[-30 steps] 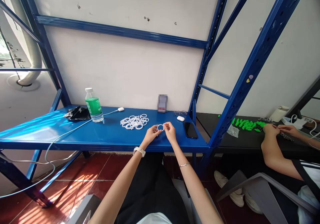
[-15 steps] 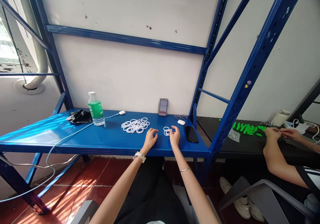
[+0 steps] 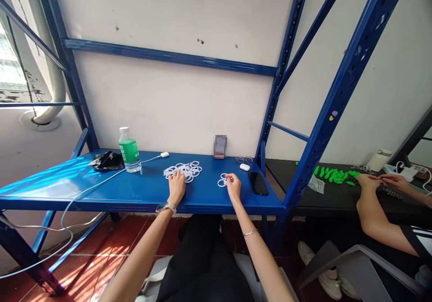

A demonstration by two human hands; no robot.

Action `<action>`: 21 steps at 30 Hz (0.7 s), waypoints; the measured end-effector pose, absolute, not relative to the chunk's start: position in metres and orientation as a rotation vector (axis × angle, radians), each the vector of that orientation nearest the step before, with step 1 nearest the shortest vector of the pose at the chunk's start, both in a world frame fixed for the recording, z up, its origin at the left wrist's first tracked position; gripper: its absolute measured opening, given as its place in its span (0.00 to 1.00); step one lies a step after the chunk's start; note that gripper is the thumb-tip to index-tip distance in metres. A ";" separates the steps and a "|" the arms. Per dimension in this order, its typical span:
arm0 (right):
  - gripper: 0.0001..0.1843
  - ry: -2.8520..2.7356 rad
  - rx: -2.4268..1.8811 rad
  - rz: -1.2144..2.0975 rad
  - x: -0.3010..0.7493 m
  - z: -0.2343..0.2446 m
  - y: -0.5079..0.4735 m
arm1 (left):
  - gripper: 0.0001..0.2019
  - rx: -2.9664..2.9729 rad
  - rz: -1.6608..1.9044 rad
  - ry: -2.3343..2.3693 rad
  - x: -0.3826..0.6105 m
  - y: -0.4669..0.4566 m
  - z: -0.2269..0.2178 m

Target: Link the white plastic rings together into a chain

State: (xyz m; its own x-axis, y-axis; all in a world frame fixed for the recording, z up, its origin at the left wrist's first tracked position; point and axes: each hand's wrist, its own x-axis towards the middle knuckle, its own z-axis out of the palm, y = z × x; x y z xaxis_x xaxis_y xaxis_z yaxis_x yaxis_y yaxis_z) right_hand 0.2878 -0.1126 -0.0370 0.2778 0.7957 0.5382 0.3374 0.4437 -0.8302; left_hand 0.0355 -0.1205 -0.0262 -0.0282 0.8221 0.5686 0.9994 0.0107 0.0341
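Observation:
A heap of white rings (image 3: pixel 191 170) lies on the blue tabletop (image 3: pixel 205 194). My left hand (image 3: pixel 177 187) rests over the near side of the heap, fingers apart and touching the rings. My right hand (image 3: pixel 234 187) is closed in a pinch at the edge of a small group of white rings (image 3: pixel 222 180); the fingertips appear to grip one ring, partly hidden by the fingers.
A phone (image 3: pixel 258 183), white earbud case (image 3: pixel 245 167), glasses (image 3: pixel 243 159) and a blurred upright device (image 3: pixel 220 147) surround the right side. Leftward stand a bottle (image 3: pixel 130 151) and black plastic bag (image 3: pixel 107 160). A co-worker's hands (image 3: pixel 369 180) handle things near green pieces (image 3: pixel 334 174).
My left hand has moved left from the middle of the table onto the ring heap. My right hand has shifted slightly left and its fingers have closed at the small group of rings.

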 end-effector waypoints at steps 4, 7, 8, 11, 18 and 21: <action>0.13 -1.346 -1.132 0.434 0.289 -0.037 -0.112 | 0.21 -1.849 -0.615 -1.830 0.028 -0.117 -0.031; 0.12 -1.356 -1.133 0.436 0.290 -0.037 -0.112 | 0.19 -1.816 -0.733 -1.805 0.028 -0.116 -0.029; 0.12 -1.359 -1.129 0.436 0.291 -0.036 -0.112 | 0.18 -1.806 -0.810 -1.802 0.030 -0.115 -0.027; 0.13 -1.398 -1.099 0.437 0.290 -0.035 -0.113 | 0.13 -1.883 -1.162 -1.738 0.040 -0.115 -0.022; 0.13 -1.656 -0.964 0.487 0.281 -0.027 -0.120 | 0.10 -2.455 -1.879 -1.600 0.104 -0.123 -0.031; 0.15 -1.731 -0.927 0.529 0.280 -0.026 -0.122 | 0.14 -2.714 -1.904 -1.599 0.128 -0.129 -0.031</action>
State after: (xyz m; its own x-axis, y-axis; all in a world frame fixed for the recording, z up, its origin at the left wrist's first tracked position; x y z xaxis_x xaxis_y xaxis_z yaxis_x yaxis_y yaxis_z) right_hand 0.2799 -0.1224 -0.0256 -0.1457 0.7942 0.5900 0.3285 0.6013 -0.7283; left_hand 0.1284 -0.1291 -0.0310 0.1523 0.8608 0.4857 0.3292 -0.5075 0.7962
